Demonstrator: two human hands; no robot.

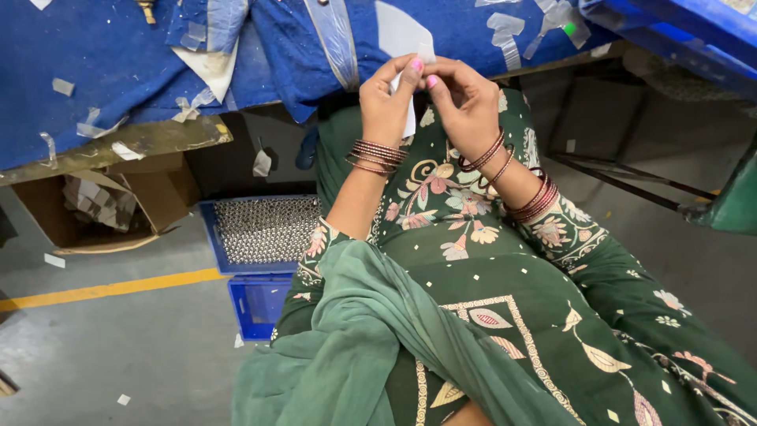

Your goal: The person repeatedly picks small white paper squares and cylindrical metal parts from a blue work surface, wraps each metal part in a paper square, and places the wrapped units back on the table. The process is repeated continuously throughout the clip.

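Note:
My left hand (385,101) and my right hand (465,99) are raised together over my lap, at the edge of a blue cloth-covered table (102,71). Both pinch a small white paper piece (409,118) between thumb and fingertips; most of it is hidden behind my fingers. Another white paper piece (398,31) lies on the cloth just above my hands. Dark red bangles ring both wrists. My lap is covered by a green floral dress (489,300).
A blue crate of small shiny metal parts (264,229) sits on the floor below the table, with a second blue crate (256,304) under it. An open cardboard box (102,205) stands at left. Paper scraps litter cloth and floor. A yellow floor line (110,288) crosses left.

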